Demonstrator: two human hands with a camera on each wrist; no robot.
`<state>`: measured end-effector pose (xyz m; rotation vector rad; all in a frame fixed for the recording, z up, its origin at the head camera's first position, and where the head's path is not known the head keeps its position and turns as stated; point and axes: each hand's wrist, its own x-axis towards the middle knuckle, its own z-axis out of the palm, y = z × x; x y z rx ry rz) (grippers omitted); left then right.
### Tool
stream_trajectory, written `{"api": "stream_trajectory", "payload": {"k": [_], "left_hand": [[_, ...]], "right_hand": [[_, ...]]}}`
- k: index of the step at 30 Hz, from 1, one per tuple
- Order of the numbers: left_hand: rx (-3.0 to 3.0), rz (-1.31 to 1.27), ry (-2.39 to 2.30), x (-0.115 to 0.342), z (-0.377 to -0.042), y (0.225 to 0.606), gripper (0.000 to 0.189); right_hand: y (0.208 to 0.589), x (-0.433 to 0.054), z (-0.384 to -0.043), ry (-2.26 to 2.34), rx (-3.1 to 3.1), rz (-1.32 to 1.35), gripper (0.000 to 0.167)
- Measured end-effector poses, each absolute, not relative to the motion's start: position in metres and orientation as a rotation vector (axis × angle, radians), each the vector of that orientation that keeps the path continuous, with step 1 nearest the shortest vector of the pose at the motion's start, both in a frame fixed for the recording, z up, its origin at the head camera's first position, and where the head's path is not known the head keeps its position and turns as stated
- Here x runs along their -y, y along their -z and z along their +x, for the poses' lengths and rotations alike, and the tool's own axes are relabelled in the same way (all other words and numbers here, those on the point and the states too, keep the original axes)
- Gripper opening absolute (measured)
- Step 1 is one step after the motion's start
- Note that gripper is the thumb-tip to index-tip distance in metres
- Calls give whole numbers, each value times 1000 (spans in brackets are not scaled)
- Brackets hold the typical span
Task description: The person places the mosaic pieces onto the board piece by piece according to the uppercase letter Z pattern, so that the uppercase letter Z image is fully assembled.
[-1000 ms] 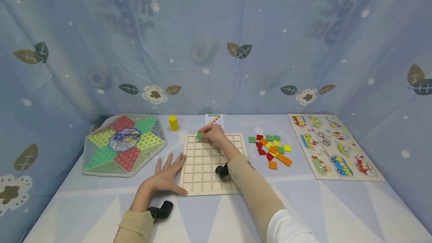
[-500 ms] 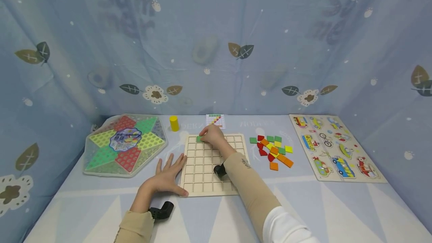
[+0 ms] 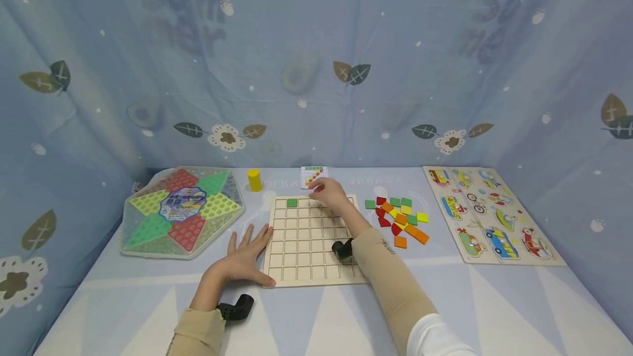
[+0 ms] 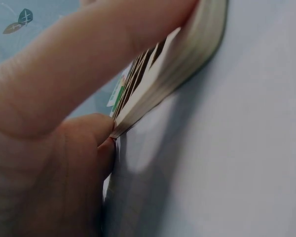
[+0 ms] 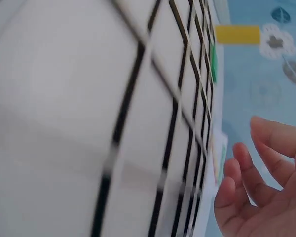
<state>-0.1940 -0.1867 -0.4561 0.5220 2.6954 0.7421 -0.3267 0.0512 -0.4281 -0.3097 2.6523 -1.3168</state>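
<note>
- The blue curtain (image 3: 237,59), printed with leaves and flowers, hangs behind the table and along both sides.
- The pale blue and white tablecloth (image 3: 316,323) lies beneath everything, patterned with triangles.
- The wooden picture puzzle (image 3: 489,217) lies flat at the far right, bearing vehicle pieces and a bicycle.
- The Chinese checkers set (image 3: 183,210), with its red, green and yellow star, lies at the left.
- The wooden grid board (image 3: 301,246) lies flat in the middle, between those two.
- The left hand (image 3: 244,261) has its fingers spread wide, the thumb on the board's near left corner and other fingertips at its left edge; it steadies the board without a grasp.
- The right hand (image 3: 328,194) hovers over the board's far edge, fingers loosely bent, thumb and fingertips apart, nothing between them.
- The loose tiles (image 3: 400,218), red, orange, yellow and green, lie scattered right of the board, some overlapping.
- The pattern card (image 3: 311,177) lies just beyond the board, near the right fingertips.
- The yellow cylinder (image 3: 254,181) stands upright beyond the board's far left corner.
- The green square tile (image 3: 292,202) sits in the farthest row, second cell from the left.
</note>
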Motion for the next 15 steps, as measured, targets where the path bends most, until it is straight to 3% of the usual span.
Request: {"api": "stream_trajectory", "payload": {"k": [15], "left_hand": [[-2694, 514, -753, 186, -193, 454, 123]], "right_hand": [[429, -140, -316, 1420, -2603, -166, 27]]}}
